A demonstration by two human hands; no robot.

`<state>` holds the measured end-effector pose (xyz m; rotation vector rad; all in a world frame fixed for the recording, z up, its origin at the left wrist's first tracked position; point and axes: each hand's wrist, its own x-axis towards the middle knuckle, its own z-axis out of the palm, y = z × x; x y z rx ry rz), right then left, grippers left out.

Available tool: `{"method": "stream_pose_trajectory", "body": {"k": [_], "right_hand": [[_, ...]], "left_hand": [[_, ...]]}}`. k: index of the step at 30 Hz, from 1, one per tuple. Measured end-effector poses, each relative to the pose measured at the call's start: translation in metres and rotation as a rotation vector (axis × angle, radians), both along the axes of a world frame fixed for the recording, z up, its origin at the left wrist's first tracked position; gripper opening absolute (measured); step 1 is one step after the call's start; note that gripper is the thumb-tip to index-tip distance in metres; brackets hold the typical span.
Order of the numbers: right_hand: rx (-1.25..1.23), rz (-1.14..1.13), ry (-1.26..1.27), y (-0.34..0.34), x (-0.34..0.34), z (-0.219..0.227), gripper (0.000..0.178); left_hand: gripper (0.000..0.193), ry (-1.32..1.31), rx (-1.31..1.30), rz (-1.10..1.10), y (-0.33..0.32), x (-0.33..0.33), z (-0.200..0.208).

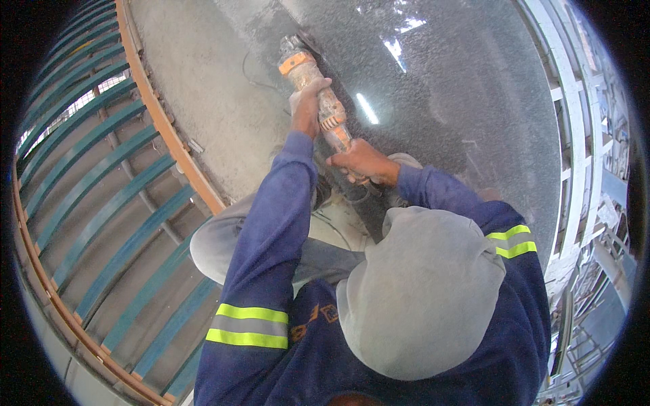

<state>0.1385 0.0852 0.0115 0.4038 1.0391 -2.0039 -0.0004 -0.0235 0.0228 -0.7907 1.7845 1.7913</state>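
Note:
An orange angle grinder [331, 111], coated in pale dust, points away from me along the edge of a dark, glossy slab [467, 95]. My left hand [308, 105] is wrapped round the middle of its body, thumb on top. Behind it, my right hand [365, 163] closes round the rear handle end. The grinder's head [293, 49] is at the far end, beside the slab's edge; its disc is mostly hidden. Grey cloth covers a rounded shape [423, 291] between my arms, apparently my bent knee. Both my sleeves are dark blue with bright bands.
Dusty pale floor [203, 81] lies left of the slab, with a thin cord [254, 76] on it. At the left stands an orange-edged frame [162, 122] with blue-green slats [115, 183]. White metal framework [565, 88] runs along the right, with cluttered metal parts beyond.

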Motion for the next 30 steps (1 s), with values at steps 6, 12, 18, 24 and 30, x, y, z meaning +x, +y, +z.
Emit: {"method": "stream_pose_trajectory", "body": {"k": [6,12,18,24,30], "right_hand": [[0.039,0.054,-0.034,0.003,0.006,0.009,0.033],[0.085,0.113,-0.023,0.012,0.004,0.015,0.036],[0.044,0.053,-0.005,0.008,0.005,0.002,0.038],[0.024,0.048,0.023,0.005,0.001,-0.003,0.037],[0.056,0.064,0.026,0.000,-0.002,-0.006,0.035]], "left_hand": [[0.032,-0.074,0.022,0.010,0.003,0.009,0.012],[0.030,-0.088,0.027,0.025,0.006,0.009,0.015],[0.034,-0.050,0.031,0.063,0.000,0.006,-0.001],[0.033,-0.044,0.000,0.043,0.000,0.002,0.003],[0.033,-0.027,0.011,-0.012,-0.004,0.001,0.001]]}}
